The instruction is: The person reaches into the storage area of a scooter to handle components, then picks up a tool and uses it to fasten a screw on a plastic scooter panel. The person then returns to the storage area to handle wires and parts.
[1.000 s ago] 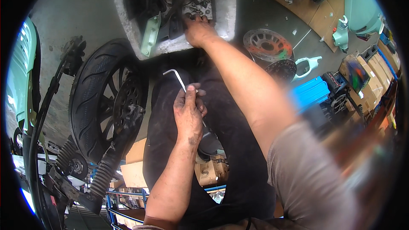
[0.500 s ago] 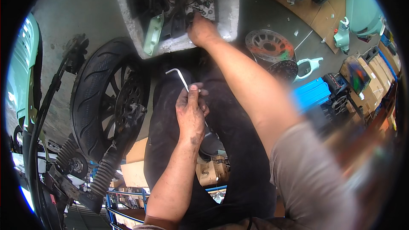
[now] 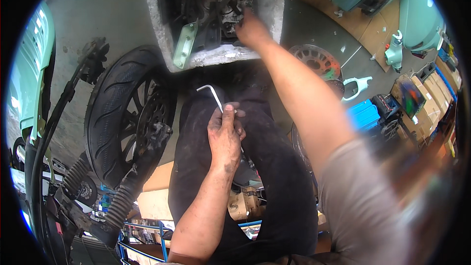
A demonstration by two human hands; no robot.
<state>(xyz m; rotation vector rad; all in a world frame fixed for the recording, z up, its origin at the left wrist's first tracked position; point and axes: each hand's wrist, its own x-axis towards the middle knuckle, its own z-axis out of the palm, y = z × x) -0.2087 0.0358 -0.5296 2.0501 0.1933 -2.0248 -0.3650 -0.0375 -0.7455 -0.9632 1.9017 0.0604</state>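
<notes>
My left hand [image 3: 224, 132], closed round a bent silver hex key [image 3: 214, 94], is held over my dark trousers below a worn white foam box [image 3: 221, 55]. My right hand [image 3: 252, 28] reaches into the right side of that box, among dark and grey metal parts [image 3: 216, 5]; its fingertips are blurred, so I cannot tell whether they hold anything. A pale green metal bracket [image 3: 184, 45] lies tilted at the box's front left corner.
A black-tyred wheel with fork [image 3: 110, 127] lies at my left, beside a green body panel [image 3: 34, 68]. To the right are brake discs [image 3: 314, 59], green plastic parts [image 3: 358, 86], panels on cardboard [image 3: 370, 29], a blue container [image 3: 363, 115] and cardboard boxes [image 3: 429, 98].
My right hand has shifted up and to the right inside the box. The whole view has slid slightly, so the box and my left hand with the hex key appear farther right.
</notes>
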